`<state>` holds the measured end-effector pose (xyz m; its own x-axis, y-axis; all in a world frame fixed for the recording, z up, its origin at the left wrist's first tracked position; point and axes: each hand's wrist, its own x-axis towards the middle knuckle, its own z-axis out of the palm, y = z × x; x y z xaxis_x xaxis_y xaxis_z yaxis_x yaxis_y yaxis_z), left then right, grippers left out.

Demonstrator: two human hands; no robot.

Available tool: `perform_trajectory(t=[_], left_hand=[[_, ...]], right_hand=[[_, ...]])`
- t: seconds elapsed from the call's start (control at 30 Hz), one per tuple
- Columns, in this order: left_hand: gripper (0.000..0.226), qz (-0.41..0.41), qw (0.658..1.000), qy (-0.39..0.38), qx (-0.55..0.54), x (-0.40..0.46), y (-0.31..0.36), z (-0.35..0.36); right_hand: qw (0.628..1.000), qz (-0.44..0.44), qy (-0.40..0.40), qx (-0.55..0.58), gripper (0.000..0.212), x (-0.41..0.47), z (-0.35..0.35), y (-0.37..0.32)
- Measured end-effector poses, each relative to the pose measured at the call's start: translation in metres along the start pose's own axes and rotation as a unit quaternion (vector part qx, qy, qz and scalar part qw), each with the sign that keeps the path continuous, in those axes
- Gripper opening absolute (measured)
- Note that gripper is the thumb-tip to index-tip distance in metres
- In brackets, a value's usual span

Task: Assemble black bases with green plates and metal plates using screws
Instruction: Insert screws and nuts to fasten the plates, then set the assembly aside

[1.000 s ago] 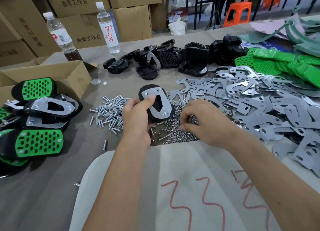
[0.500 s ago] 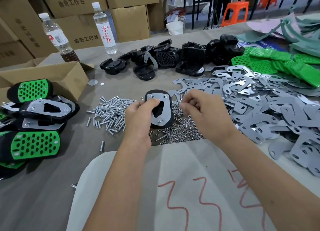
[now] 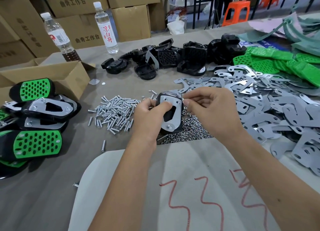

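My left hand [image 3: 149, 116] grips a black base with a metal plate [image 3: 173, 115] on its face, held upright above the table, thumb pressed on the plate. My right hand [image 3: 211, 108] pinches a small nut at the plate's upper right corner. Loose screws [image 3: 114, 113] lie in a pile left of the hands. A heap of nuts [image 3: 190, 130] sits under the held base. Bare black bases [image 3: 173, 57] are piled at the back, green plates [image 3: 277, 63] at the back right, metal plates [image 3: 259, 102] across the right.
Finished assemblies [image 3: 34, 120] are stacked at the left beside an open cardboard box [image 3: 52, 75]. Two water bottles [image 3: 105, 28] stand at the back left before stacked cartons. A grey sheet with red marks [image 3: 190, 187] covers the near edge.
My right hand rose from the nut heap with a nut and came to the plate's upper right corner. My left hand turned the base more upright.
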<state>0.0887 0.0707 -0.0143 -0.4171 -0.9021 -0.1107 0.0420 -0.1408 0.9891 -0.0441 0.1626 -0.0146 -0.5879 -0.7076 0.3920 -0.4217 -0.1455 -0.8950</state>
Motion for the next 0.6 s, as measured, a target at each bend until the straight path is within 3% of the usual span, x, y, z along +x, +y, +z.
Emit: perform_trajectory(t=[0.23,0.43,0.6], left_hand=[[0.027,0.003,1.0,-0.019,0.008,-0.0035,0.0022,0.0019],[0.036,-0.004,0.999,-0.038,-0.016,-0.0062,0.0059,0.004],[0.033,-0.015,0.999,-0.038,-0.01,-0.005,0.0069,0.0017]], right_hand=[[0.999,-0.03,0.003,0.029,0.017,0.0002,0.0017,-0.0003],[0.996,-0.082,-0.015,-0.022,0.013,-0.0017,0.0072,0.0022],[0.996,-0.082,0.026,0.025,0.015,0.0,0.0048,0.0019]])
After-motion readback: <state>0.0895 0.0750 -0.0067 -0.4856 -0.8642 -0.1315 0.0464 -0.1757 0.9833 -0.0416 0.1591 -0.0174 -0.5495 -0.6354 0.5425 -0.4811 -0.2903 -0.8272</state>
